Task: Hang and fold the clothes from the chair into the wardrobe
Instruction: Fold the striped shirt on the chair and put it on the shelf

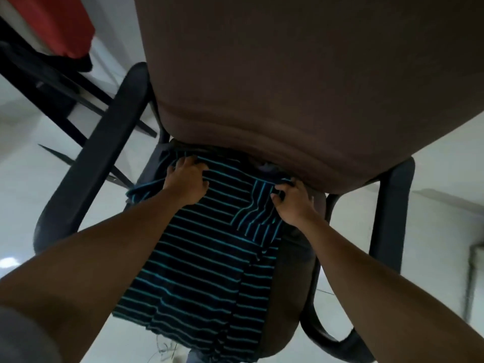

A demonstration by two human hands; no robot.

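A dark shirt with thin teal stripes (204, 263) lies spread over the seat of a brown padded chair (301, 74), its lower edge hanging off the seat's front. My left hand (187, 180) grips the shirt's upper left part near the shoulder, with curled fingers bunching the cloth. My right hand (294, 203) pinches the upper right corner of the shirt, just under the chair's backrest. One sleeve is folded inward across the chest area between my hands.
The chair has black armrests, the left armrest (104, 158) and the right armrest (392, 213). A black-framed piece of furniture with a red cloth (57, 24) on it stands at the upper left. Pale tiled floor (432, 179) surrounds the chair.
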